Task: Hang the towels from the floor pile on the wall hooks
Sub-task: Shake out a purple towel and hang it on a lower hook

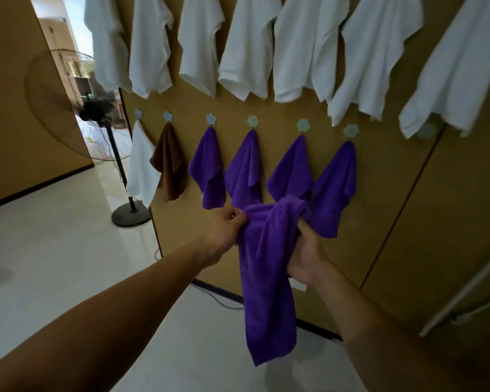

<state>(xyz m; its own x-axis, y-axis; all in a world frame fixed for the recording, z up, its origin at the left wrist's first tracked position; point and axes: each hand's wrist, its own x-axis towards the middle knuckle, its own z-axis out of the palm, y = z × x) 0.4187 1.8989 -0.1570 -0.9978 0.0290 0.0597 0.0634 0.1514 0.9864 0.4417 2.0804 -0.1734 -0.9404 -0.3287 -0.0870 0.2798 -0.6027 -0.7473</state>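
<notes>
A purple towel [269,278] hangs between my two hands in front of the tan wall. My left hand [224,230] pinches its upper left edge. My right hand [306,253] grips its bunched top from the right. On the lower row of pale flower-shaped hooks hang a white towel [142,171], a brown towel [169,165] and several purple towels [244,171]. One hook [427,130] further right is partly hidden by a white towel [453,69] from the upper row. The floor pile is out of view.
Several white towels fill the upper row [249,46]. A standing fan [102,114] with a round black base [130,215] stands at the wall panel's left end. A dark cable [218,299] runs along the skirting. Pale tiled floor [54,264] spreads to the left.
</notes>
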